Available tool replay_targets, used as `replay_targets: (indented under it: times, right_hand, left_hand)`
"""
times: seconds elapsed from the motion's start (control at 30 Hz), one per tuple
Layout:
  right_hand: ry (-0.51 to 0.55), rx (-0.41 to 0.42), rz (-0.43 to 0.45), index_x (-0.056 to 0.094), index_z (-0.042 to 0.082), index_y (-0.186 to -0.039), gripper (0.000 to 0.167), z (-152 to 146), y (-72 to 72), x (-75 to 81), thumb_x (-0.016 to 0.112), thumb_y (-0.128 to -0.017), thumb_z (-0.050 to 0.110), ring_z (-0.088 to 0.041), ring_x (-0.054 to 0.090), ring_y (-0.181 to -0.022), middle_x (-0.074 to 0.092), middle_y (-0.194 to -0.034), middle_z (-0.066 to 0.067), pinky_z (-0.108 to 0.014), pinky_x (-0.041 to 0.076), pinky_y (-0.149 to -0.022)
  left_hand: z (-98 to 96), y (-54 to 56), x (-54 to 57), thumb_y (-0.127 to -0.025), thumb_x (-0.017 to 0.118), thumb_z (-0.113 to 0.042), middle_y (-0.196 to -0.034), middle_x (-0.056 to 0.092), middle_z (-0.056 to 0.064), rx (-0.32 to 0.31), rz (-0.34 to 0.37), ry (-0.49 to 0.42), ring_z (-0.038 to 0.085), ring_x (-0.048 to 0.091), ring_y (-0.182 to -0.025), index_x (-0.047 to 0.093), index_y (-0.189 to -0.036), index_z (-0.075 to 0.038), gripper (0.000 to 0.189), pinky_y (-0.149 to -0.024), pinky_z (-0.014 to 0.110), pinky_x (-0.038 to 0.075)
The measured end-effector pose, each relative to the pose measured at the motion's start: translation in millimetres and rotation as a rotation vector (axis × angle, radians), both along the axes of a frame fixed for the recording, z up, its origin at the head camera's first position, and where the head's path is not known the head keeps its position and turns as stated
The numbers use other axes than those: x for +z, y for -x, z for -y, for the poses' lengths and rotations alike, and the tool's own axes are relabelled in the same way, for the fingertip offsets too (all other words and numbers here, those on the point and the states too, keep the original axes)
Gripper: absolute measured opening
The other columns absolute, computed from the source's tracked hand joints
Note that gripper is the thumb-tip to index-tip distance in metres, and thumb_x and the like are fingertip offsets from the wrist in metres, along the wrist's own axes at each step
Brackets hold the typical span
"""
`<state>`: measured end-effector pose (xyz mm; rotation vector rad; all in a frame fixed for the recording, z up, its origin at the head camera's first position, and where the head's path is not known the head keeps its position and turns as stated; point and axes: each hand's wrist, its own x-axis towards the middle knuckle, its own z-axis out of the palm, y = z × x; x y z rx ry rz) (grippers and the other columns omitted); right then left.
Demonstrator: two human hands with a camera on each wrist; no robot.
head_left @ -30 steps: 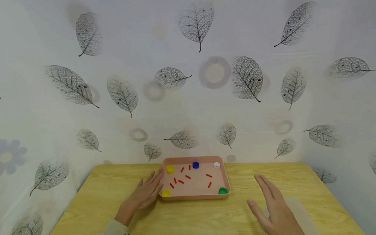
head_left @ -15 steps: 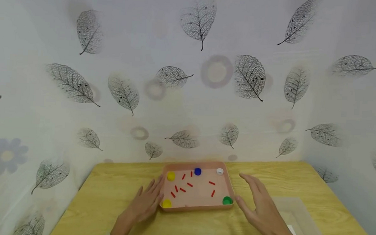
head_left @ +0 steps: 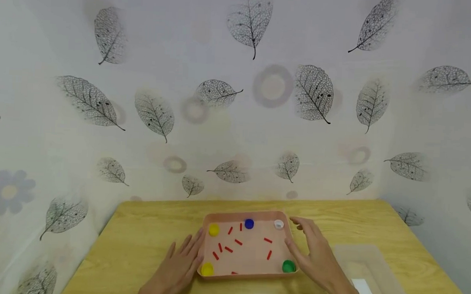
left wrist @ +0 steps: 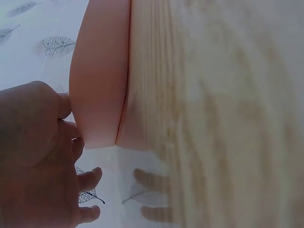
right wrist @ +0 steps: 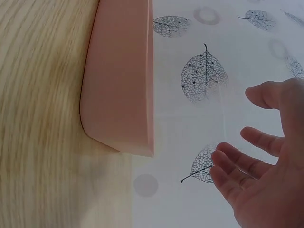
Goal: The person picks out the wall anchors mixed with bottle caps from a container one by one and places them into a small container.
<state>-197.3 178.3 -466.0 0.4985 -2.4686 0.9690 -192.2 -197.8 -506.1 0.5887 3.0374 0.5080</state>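
A shallow pink tray (head_left: 249,262) sits on the wooden table. Inside it are two yellow caps (head_left: 214,230), a blue cap (head_left: 249,223), a white cap (head_left: 279,224), a green cap (head_left: 288,266) and several short red sticks (head_left: 228,249). My left hand (head_left: 175,268) lies along the tray's left side with straight fingers; its fingertips are against the pink wall (left wrist: 97,76) in the left wrist view. My right hand (head_left: 317,258) is at the right side, relaxed fingers spread and holding nothing. In the right wrist view a gap separates it from the tray wall (right wrist: 118,80).
To the right, partly behind my right forearm, is a pale translucent sheet or lid (head_left: 385,272) with a white rectangle (head_left: 362,289) on it. The table (head_left: 143,231) meets a wall covering (head_left: 237,120) printed with leaves at its back edge.
The tray has slid closer to me along the table, my left hand staying at its side. My right hand has come leftward to the tray. Another red stick now shows at the front rim.
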Motion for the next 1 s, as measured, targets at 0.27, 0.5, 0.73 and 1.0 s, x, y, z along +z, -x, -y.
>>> replay_targets:
  times: [0.27, 0.5, 0.73, 1.0]
  right_hand:
    - [0.007, 0.016, 0.012, 0.06, 0.007, -0.133, 0.042, 6, 6.4, -11.4, 0.075, -0.095, 0.02, -0.023, 0.062, -0.106, 0.063, -0.126, -0.003, -0.048, 0.056, -0.087]
    - [0.053, 0.043, 0.09, 0.061, 0.006, -0.131, 0.043, 12, 5.7, -17.5, 0.078, -0.092, 0.012, -0.024, 0.063, -0.101, 0.067, -0.118, -0.005, -0.045, 0.056, -0.087]
    - [0.089, 0.081, 0.127, 0.063, 0.006, -0.128, 0.041, 13, 3.7, -28.5, 0.079, -0.09, 0.009, -0.024, 0.063, -0.096, 0.067, -0.108, -0.005, -0.038, 0.057, -0.083]
    - [0.061, 0.102, 0.187, 0.063, 0.006, -0.13, 0.041, 12, -1.3, -33.6, 0.078, -0.091, 0.008, -0.017, 0.062, -0.094, 0.065, -0.106, -0.003, -0.03, 0.056, -0.082]
  left_hand:
    - [0.8, -19.3, 0.2, -0.112, 0.031, -0.044, -0.171, 0.019, 0.0, 0.009, 0.071, 0.011, 0.035, 0.026, -0.153, 0.024, -0.165, -0.015, 0.061, -0.118, 0.071, 0.013]
    - [-3.1, -31.2, 2.0, -0.111, 0.031, -0.051, -0.17, 0.024, 0.001, 0.05, 0.146, 0.065, 0.035, 0.028, -0.152, 0.026, -0.164, -0.016, 0.064, -0.116, 0.072, 0.014]
    - [-4.9, -41.9, -0.2, -0.11, 0.031, -0.052, -0.171, 0.021, 0.003, 0.043, 0.17, 0.079, 0.036, 0.029, -0.151, 0.025, -0.165, -0.015, 0.066, -0.116, 0.072, 0.014]
    - [-9.9, -56.2, -5.1, -0.11, 0.032, -0.053, -0.169, 0.026, -0.001, 0.06, 0.124, 0.087, 0.035, 0.035, -0.149, 0.03, -0.163, -0.017, 0.064, -0.117, 0.07, 0.017]
